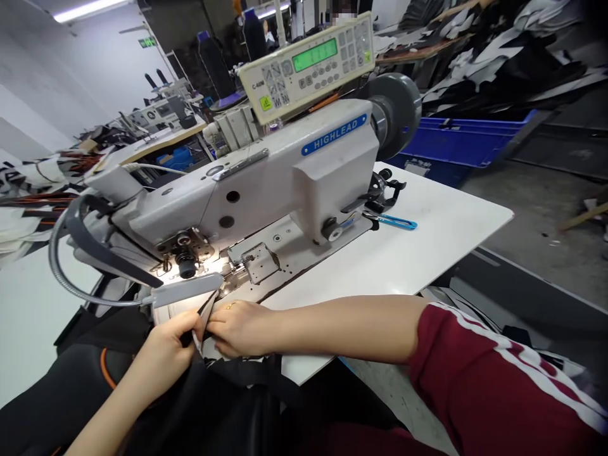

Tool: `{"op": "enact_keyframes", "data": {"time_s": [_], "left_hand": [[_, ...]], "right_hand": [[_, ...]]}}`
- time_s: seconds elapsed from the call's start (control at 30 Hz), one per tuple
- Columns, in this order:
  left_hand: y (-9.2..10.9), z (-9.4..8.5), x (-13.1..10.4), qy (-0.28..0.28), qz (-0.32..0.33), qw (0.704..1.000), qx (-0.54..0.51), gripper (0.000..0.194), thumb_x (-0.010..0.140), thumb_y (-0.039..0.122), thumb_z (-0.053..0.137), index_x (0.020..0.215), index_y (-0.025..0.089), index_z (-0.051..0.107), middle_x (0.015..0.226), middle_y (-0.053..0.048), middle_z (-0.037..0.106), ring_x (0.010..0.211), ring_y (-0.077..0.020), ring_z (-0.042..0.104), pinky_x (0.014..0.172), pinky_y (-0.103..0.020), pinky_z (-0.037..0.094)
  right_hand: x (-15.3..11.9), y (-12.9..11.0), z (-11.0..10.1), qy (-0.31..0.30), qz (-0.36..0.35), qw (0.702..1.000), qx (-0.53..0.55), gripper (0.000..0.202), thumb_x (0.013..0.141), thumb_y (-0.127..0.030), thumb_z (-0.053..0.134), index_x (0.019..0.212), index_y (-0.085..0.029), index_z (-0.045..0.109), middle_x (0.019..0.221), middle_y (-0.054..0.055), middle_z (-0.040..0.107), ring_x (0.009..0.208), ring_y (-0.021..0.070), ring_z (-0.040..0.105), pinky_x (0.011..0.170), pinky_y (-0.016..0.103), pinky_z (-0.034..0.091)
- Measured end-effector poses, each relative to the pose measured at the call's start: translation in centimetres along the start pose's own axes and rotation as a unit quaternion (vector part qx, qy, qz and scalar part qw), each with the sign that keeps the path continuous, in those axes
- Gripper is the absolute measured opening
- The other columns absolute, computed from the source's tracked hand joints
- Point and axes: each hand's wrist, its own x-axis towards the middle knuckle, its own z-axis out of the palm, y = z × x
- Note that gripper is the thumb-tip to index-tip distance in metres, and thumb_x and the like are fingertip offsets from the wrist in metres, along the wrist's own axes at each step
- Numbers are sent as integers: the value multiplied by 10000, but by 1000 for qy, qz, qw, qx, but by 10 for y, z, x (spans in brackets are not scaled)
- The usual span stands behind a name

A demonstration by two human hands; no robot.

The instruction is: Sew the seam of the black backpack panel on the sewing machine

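Observation:
A grey sewing machine stands on a white table, its lamp lighting the needle area. Just in front of the needle, my left hand is closed on the folded edge of a black fabric piece with a pale underside and orange piping. My right hand, with a ring on one finger, lies against the other side of that edge, fingers bent around the fabric. Its fingertips are partly hidden by the fold. The needle and presser foot are mostly covered by the lamp head.
Blue thread snips lie on the white tabletop to the right of the machine. A control panel with a green display sits on top. Behind are a blue crate, heaps of cut material and further sewing machines.

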Motion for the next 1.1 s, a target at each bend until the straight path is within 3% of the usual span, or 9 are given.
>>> {"op": "enact_keyframes", "data": {"time_s": [0.23,0.43,0.5,0.6,0.7,0.77,0.83,0.93,1.1], "left_hand": [[2,-4,3,-23,-65,998,-2,126,565,317,474,574,212,543,558,21,525,574,-158,472,554,-247,393],[1,3,2,-19,-50,998,39,125,611,318,469,570,216,530,575,18,547,589,-164,512,578,-248,434],[-1,8,1,-25,-45,998,45,142,656,327,476,614,217,555,597,10,587,604,-179,566,584,-253,467],[-6,14,1,-14,-42,998,40,294,705,333,486,926,201,629,785,-26,720,730,-231,686,659,-292,549],[-13,20,1,9,-31,998,52,566,719,305,485,1257,135,516,1054,-106,745,948,-271,716,817,-362,589],[-18,23,0,12,-8,997,81,561,723,258,482,1264,121,541,1151,-132,717,1059,-274,690,924,-387,570],[-20,27,-1,12,18,993,117,509,724,194,469,1209,143,613,1254,-134,672,1135,-268,659,966,-381,557],[-20,34,-2,0,35,988,148,515,732,127,432,1200,147,645,1386,-140,585,1173,-270,639,932,-368,579],[-17,39,1,-16,43,992,120,533,754,91,439,1256,106,616,1370,-180,586,1200,-292,621,1010,-428,545]], "right_hand": [[5,1,1,-35,-7,999,-15,400,935,-369,621,1180,-52,623,1211,127,625,1212,256,509,1060,368,399],[9,-2,-8,-88,19,996,-4,401,951,-407,610,1200,-93,619,1311,117,600,1306,267,454,1154,496,313],[5,-6,-18,-99,32,995,-2,307,968,-363,583,1111,-99,643,1219,102,644,1178,254,552,1034,435,437],[-2,-8,-28,-33,35,999,-22,254,1003,-287,484,1128,-109,614,1189,97,637,981,224,617,763,356,500],[-5,-5,-26,-12,-70,995,-64,200,985,-174,454,1066,-150,635,1170,77,640,1036,223,600,773,336,473],[-3,-3,-21,-48,-113,990,-74,175,951,-121,488,924,-162,657,1014,56,677,1018,218,607,780,328,465],[0,-3,-19,-72,-109,989,-75,165,929,-104,524,854,-160,659,911,48,681,955,217,624,731,328,462],[1,-6,-23,-78,-93,990,-75,207,930,-73,507,831,-163,666,872,47,682,868,207,634,615,321,417],[-1,-8,-30,-79,-93,990,-71,176,896,-60,561,804,-169,665,882,35,697,847,205,636,550,304,356]]}}
